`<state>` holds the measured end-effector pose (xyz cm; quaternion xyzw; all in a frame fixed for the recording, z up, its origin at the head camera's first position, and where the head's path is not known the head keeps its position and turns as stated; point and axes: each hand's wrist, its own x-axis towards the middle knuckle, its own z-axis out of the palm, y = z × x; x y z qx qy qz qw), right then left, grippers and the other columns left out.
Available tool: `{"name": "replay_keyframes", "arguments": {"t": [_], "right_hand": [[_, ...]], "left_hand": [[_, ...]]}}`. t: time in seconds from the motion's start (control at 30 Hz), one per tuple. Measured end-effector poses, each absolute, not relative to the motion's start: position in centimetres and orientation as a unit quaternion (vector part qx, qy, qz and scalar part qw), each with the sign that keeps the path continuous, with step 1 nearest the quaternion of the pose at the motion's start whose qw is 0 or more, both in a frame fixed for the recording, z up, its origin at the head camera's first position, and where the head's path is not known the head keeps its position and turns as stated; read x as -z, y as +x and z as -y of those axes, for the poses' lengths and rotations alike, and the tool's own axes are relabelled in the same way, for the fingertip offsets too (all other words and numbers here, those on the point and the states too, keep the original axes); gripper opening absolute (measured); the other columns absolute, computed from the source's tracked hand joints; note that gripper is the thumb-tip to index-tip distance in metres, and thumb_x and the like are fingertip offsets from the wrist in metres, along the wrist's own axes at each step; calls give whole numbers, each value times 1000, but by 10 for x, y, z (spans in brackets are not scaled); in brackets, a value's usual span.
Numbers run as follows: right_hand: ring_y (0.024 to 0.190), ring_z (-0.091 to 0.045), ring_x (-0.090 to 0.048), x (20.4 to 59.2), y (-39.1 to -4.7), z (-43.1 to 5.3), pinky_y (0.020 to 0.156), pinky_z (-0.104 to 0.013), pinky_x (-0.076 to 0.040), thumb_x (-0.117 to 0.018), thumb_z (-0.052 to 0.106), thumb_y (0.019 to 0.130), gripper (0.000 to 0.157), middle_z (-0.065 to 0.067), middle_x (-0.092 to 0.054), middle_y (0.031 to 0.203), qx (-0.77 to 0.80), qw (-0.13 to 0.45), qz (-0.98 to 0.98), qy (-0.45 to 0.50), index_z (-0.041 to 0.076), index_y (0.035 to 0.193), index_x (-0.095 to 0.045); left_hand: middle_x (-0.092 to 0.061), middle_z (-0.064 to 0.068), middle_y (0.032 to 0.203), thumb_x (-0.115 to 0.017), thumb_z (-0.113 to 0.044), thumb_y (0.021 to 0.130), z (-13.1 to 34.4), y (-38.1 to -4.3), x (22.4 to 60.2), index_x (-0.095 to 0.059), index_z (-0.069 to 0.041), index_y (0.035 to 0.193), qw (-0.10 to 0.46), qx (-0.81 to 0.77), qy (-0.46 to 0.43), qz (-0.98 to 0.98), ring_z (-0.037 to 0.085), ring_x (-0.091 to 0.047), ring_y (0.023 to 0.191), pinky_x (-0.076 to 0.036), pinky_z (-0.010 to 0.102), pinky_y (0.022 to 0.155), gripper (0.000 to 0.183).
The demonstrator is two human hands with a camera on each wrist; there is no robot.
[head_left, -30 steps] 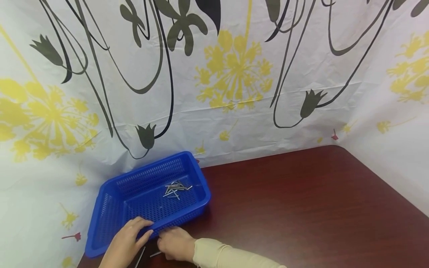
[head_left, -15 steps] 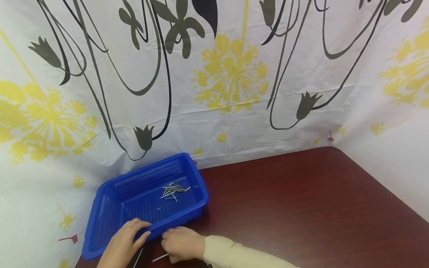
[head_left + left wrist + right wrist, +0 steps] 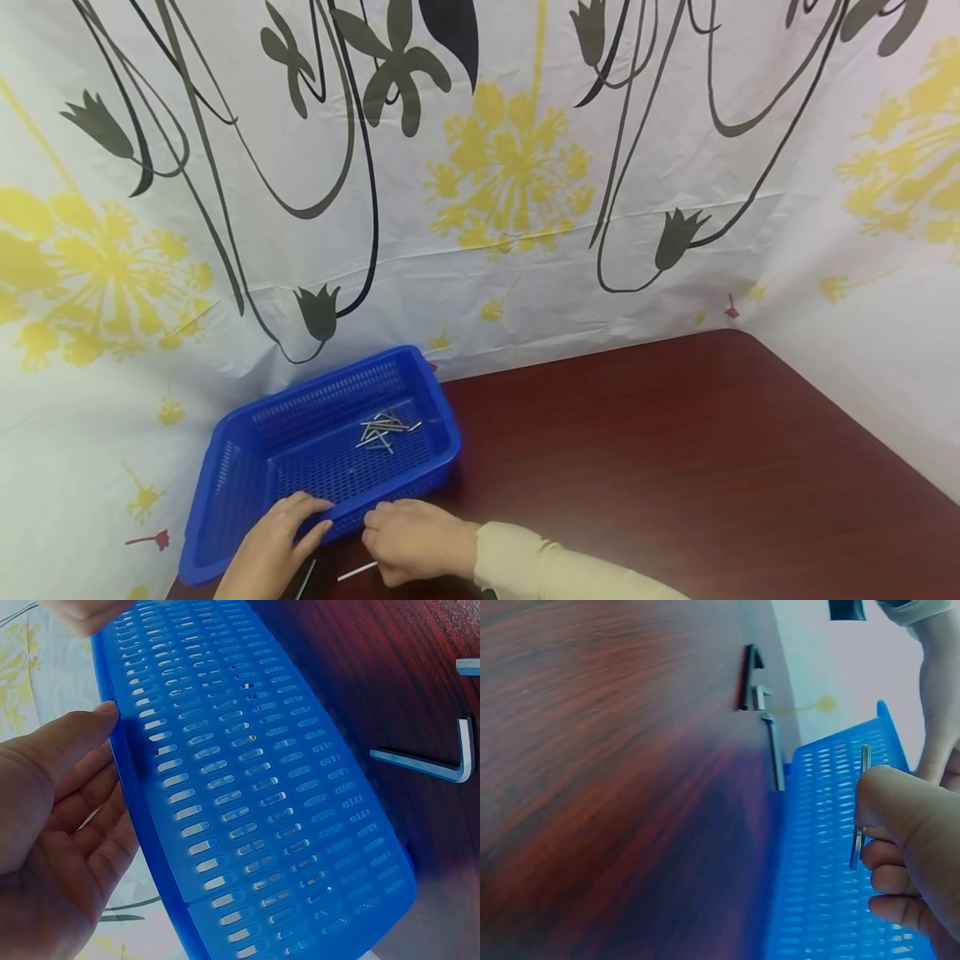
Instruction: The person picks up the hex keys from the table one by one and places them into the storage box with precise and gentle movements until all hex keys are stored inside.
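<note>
My left hand (image 3: 273, 542) grips the near rim of a blue plastic basket (image 3: 420, 479); in the left wrist view the thumb (image 3: 82, 727) lies on the rim, with the fingers behind it. My right hand (image 3: 416, 540) is just in front of the basket's near wall. In the right wrist view its thumb and fingers pinch a slim metal hex key (image 3: 856, 853), partly covered by the thumb. An L-shaped hex key (image 3: 450, 771) lies on the table beside the basket. Inside the basket, several metal hex keys (image 3: 386, 427) form a small pile.
The dark red-brown table (image 3: 615, 442) stretches to the right of the basket. More hex keys, among them a black one (image 3: 746, 679), lie near its front edge. A white flower-printed sheet (image 3: 480, 300) hangs close behind the basket and along the sides.
My right hand has shifted slightly right and up along the basket's near wall. The left hand stays on the rim. The head view has drifted a little.
</note>
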<state>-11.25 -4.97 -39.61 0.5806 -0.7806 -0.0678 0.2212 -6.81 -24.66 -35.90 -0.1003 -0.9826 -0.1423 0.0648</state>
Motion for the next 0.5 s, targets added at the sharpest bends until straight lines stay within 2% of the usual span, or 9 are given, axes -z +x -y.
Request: {"name": "replay_keyframes", "arguments": {"t": [0.2,0.5], "right_hand": [[69,-5,-48,383,-117,41,62,-14,-42,-61,30,78,10,12,-48,72,39,266,763,588,22,73,-57],[67,-5,-45,360,-131,34,59,-16,-40,-59,24,80,9,10,-46,71,-4,289,763,579,20,72,-56]], "left_hand": [[-58,-10,87,-69,-15,83,247,-68,360,-67,-14,94,58,147,-101,982,19,-59,86,-49,38,76,11],[-59,-9,87,-69,-14,83,247,-68,360,-67,-14,93,72,145,-104,981,18,-60,87,-49,38,78,11]]}}
